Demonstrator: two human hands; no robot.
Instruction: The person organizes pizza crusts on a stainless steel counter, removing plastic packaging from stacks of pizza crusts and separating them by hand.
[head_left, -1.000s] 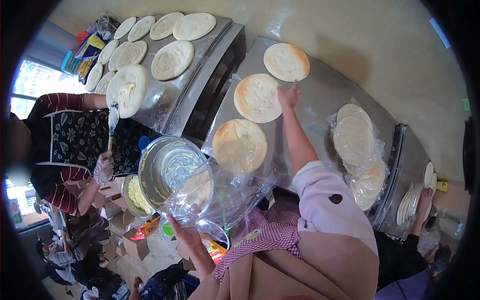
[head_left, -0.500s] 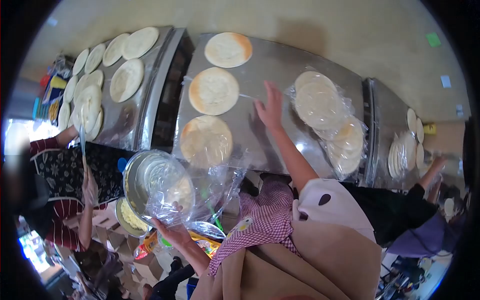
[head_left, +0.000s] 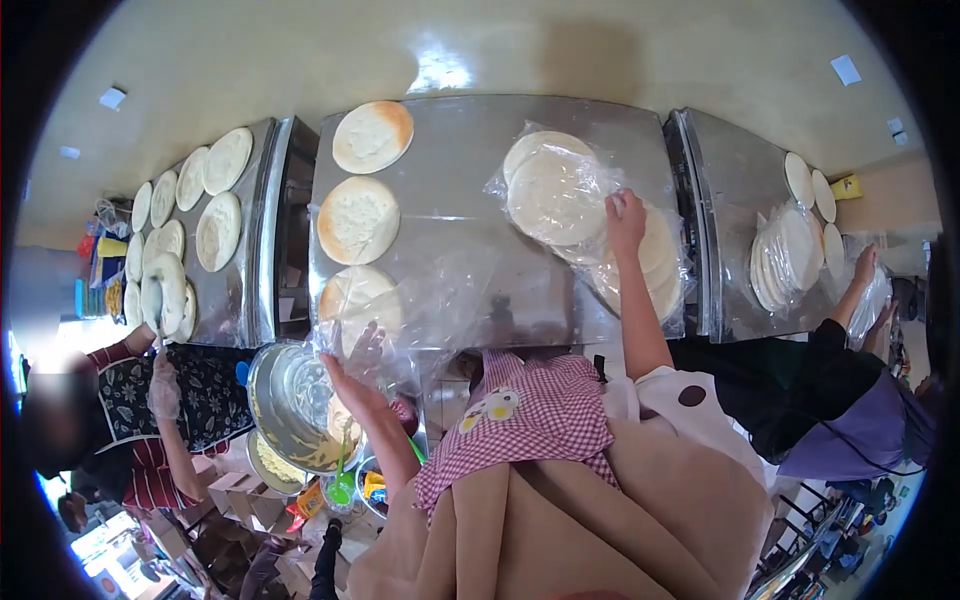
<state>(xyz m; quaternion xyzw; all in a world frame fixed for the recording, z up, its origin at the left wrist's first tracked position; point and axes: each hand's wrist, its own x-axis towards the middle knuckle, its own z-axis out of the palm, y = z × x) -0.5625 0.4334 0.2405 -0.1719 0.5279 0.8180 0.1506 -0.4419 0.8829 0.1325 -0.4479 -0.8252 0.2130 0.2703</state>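
Right hand pinching flatbread bag, left hand holding clear plastic, metal bowl nearby

The left hand is raised with its palm turned up and its thumb apart from the fingers, which are parted and loosely bent; the left forearm slants back toward the body below them. The right hand reaches farther forward, its fingers curled in at the tips, and the right forearm runs nearly straight back from those fingers. The two hands are well apart.
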